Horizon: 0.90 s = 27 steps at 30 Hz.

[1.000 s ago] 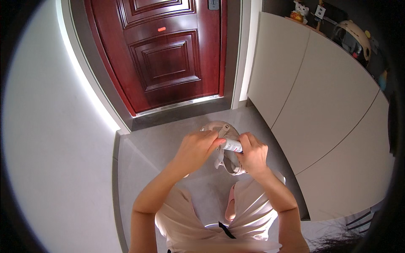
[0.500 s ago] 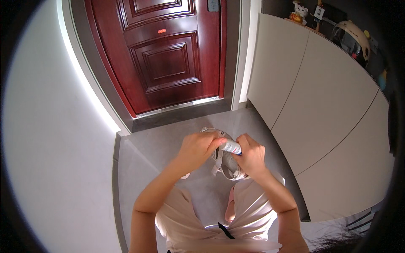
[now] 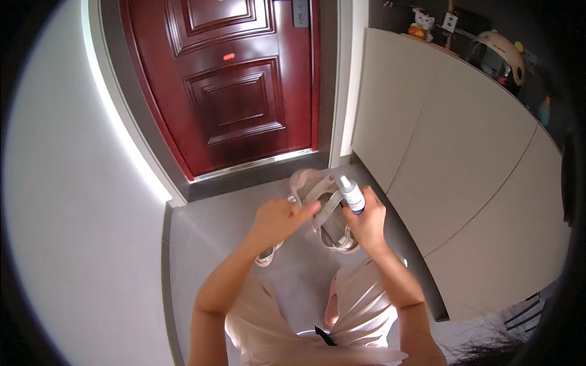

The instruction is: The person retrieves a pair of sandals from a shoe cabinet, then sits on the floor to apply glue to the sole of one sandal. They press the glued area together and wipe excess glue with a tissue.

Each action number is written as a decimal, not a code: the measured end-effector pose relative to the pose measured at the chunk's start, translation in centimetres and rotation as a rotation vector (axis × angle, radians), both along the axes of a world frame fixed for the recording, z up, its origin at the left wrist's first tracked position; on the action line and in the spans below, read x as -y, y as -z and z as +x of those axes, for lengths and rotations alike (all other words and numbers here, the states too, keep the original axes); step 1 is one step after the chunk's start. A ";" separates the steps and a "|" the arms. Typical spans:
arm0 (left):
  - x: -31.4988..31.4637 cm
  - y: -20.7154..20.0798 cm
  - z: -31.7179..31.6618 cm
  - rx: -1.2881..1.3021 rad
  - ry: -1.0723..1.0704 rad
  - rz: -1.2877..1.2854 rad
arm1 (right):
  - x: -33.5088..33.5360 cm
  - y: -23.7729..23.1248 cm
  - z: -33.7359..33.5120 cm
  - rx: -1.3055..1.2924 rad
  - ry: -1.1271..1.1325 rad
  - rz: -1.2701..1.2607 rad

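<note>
My right hand (image 3: 367, 219) is closed around a small white bottle (image 3: 352, 196) with a blue lower end. The bottle stands up out of the fist, its narrow white tip pointing up and slightly left. My left hand (image 3: 279, 221) is off to the left, apart from the bottle, with its slightly blurred thumb stretched out; its other fingers are mostly hidden, and nothing shows in it. Below and between the hands, a pale strappy sandal (image 3: 337, 243) lies on the floor. Another pale sandal (image 3: 265, 257) is partly covered by my left hand and forearm.
A dark red panelled door (image 3: 238, 100) stands ahead, with a white wall (image 3: 79, 201) on the left. To the right, a light cabinet (image 3: 452, 146) carries a helmet (image 3: 502, 52) and a cat figurine (image 3: 421, 24). A pink slipper (image 3: 331, 305) shows beside my trouser leg on grey floor tiles (image 3: 207, 244).
My left hand has come away from the bottle, and its thumb has stretched out. My right hand has tipped the bottle more upright, so its narrow tip shows. More of the sandals is visible.
</note>
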State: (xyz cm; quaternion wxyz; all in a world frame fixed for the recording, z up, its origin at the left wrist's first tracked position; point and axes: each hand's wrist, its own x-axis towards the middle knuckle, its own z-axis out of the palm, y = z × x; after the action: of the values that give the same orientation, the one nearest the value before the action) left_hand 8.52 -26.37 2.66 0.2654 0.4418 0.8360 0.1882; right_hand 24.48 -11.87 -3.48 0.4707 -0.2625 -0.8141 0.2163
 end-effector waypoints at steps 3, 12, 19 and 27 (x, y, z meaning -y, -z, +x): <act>-0.9 3.5 1.7 -0.110 0.202 0.117 | -0.2 -0.5 -0.2 -0.219 0.005 -0.032; -8.7 11.1 0.9 1.461 -0.274 0.952 | -2.3 -7.7 0.7 -0.575 -0.408 -0.430; -9.1 7.8 2.4 1.487 -0.236 1.001 | -25.5 -25.7 15.9 -0.979 0.151 -0.469; -8.3 8.6 1.5 1.489 -0.139 1.043 | -27.5 -33.4 26.3 -0.720 0.672 -0.110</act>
State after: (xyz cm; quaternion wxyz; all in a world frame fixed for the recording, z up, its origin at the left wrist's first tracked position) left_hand 9.99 -18.05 -5.95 0.4912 0.2189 0.2824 0.7944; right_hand 50.81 15.65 29.94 0.7511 -0.4438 -0.4575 0.1721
